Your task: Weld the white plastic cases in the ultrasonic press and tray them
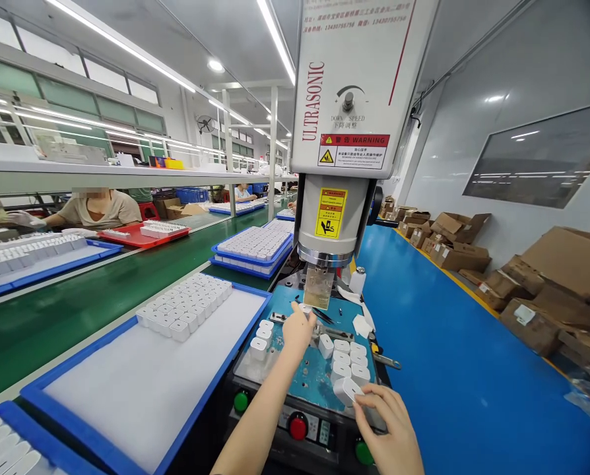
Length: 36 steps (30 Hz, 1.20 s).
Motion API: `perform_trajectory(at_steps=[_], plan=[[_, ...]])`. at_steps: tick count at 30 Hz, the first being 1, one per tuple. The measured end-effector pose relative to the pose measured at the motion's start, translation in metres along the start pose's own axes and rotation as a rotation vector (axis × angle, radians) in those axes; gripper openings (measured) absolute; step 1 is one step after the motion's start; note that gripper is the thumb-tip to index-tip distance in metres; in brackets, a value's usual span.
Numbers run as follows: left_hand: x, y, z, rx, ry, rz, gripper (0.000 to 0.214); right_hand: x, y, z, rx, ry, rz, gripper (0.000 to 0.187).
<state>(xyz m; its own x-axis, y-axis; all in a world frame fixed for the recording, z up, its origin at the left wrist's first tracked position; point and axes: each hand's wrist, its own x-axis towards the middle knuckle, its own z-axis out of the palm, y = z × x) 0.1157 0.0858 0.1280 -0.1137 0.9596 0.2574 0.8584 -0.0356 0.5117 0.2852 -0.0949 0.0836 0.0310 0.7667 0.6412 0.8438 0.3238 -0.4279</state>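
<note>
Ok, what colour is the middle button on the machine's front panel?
The middle button is red, best seen in the head view.

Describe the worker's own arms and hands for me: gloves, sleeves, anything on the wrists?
Both are bare. The left hand has no glove, and its forearm shows no sleeve, watch or band down to the frame's bottom edge. The right hand is ungloved too, with no ring visible. Only a little of its wrist shows, so a sleeve there cannot be ruled out.

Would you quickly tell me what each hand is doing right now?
Left hand: reaching under the horn; grip cannot be told.
Right hand: closed on a white casing.
</note>
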Motion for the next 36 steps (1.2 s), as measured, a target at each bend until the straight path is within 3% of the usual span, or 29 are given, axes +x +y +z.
perform_trajectory(at_steps=[5,8,12,15,25,32,36], plan=[[-0.067,-0.042,-0.032,-0.154,0.012,0.033,0.035,0.029,-0.003,0.005,0.068,-0.014,0.051,0.014],[-0.103,-0.082,-0.047,-0.229,0.048,-0.068,0.036,0.069,0.000,0.016,0.111,-0.023,0.051,0.018],[-0.118,-0.125,-0.057,-0.219,0.086,-0.130,0.031,0.127,0.017,0.043,0.075,-0.139,0.021,0.022],[-0.114,-0.142,-0.054,-0.198,0.131,-0.128,0.032,0.153,0.032,0.062,0.063,-0.240,0.042,0.022],[-0.108,-0.156,-0.023,-0.164,0.350,0.004,0.043,0.166,0.032,0.092,0.115,-0.355,-0.009,0.020],[-0.104,-0.158,-0.019,-0.138,0.331,0.004,0.042,0.170,0.035,0.106,0.150,-0.351,0.010,0.018],[-0.104,-0.160,-0.016,-0.144,0.378,0.017,0.049,0.165,0.032,0.114,0.191,-0.347,0.051,0.020]])
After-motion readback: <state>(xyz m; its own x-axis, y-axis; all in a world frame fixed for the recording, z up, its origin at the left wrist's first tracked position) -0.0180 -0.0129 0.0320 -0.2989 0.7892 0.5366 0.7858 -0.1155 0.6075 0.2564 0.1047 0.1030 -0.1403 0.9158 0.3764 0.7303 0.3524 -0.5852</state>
